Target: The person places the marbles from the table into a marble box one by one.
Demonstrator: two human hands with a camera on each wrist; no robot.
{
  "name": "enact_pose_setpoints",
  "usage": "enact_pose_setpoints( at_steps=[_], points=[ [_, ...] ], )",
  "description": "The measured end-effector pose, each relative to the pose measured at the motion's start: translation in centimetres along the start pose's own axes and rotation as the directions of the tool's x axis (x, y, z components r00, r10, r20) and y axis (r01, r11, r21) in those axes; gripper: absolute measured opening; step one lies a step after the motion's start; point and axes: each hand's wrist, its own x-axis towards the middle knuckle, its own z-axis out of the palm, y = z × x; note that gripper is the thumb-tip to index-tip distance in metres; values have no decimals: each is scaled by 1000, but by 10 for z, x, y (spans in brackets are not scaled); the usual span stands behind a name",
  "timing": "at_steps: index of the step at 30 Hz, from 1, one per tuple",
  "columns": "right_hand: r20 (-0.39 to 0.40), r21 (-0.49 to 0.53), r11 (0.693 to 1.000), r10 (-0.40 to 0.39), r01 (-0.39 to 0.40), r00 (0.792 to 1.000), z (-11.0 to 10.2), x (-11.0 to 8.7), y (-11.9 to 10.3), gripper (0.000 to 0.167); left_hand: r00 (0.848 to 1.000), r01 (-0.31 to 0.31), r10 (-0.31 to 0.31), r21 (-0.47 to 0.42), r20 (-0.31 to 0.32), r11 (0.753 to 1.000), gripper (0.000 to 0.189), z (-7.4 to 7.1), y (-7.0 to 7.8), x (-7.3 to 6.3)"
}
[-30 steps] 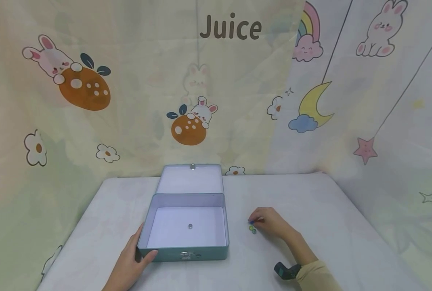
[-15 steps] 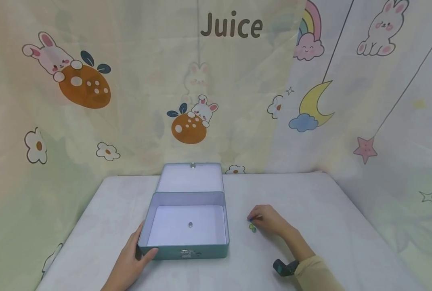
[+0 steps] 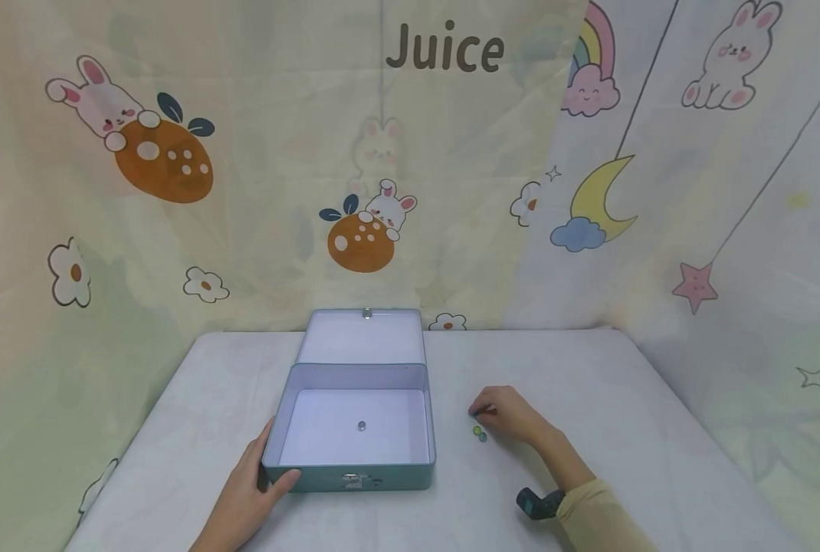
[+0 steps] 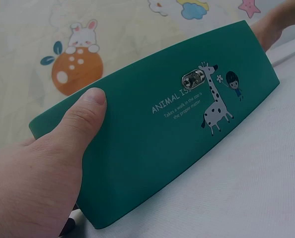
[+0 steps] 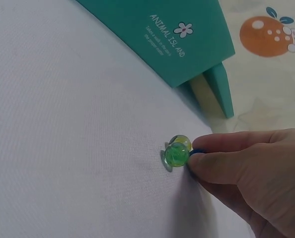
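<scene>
A green tin box [image 3: 410, 477] with a white inside stands with its lid [image 3: 362, 337] swung back. One clear marble [image 3: 362, 425] lies on its floor. My left hand [image 3: 247, 487] grips the box's near left corner, thumb on the front wall [image 4: 142, 144] and fingers along the left side, mostly hidden in the left wrist view. To the right of the box, my right hand [image 3: 510, 414] pinches a blue marble [image 5: 198, 150] between thumb and fingertips, near the tabletop. Beside those fingertips lie a green marble [image 5: 177, 155] and a yellowish marble [image 5: 184, 141], close together.
The white cloth-covered table [image 3: 589, 383] reaches back to a printed curtain [image 3: 451, 192] with rabbits and oranges. A dark device [image 3: 539, 503] is worn on the right wrist by the sleeve [image 3: 599, 510]. A metal latch [image 4: 193, 78] sits on the box front.
The right hand has shifted very slightly away from the two loose marbles, and the blue marble is now mostly covered by its fingers. The left hand and box look unchanged.
</scene>
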Motion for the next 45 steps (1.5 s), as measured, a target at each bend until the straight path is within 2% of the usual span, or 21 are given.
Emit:
enact_pose_setpoints(
  at_steps=[9,11,19,26,34,38,45],
  points=[
    [-46,33,996,89,-87,995,-4,0,-6,19,1000,-18,18,-4,-12,1000,90,-1,2,0],
    [-68,54,995,87,-83,994,-7,0,-10,19,1000,-18,18,-4,-11,1000,90,-1,2,1],
    [-109,89,996,-1,11,994,-20,5,-27,18,999,-38,38,0,-26,999,90,1,3,4],
    [-146,125,982,-126,144,981,-30,10,-52,18,998,-45,45,7,-33,999,89,-1,2,5],
    [-83,139,960,-234,244,969,-36,22,-79,16,999,-37,37,0,-26,999,90,0,1,2],
    [-5,101,951,-293,292,956,-38,31,-91,15,999,-41,41,-2,-31,999,89,0,1,1],
    [128,12,931,-363,364,923,-36,51,-111,16,999,-40,40,0,-31,999,89,-1,2,-1]
  ],
)
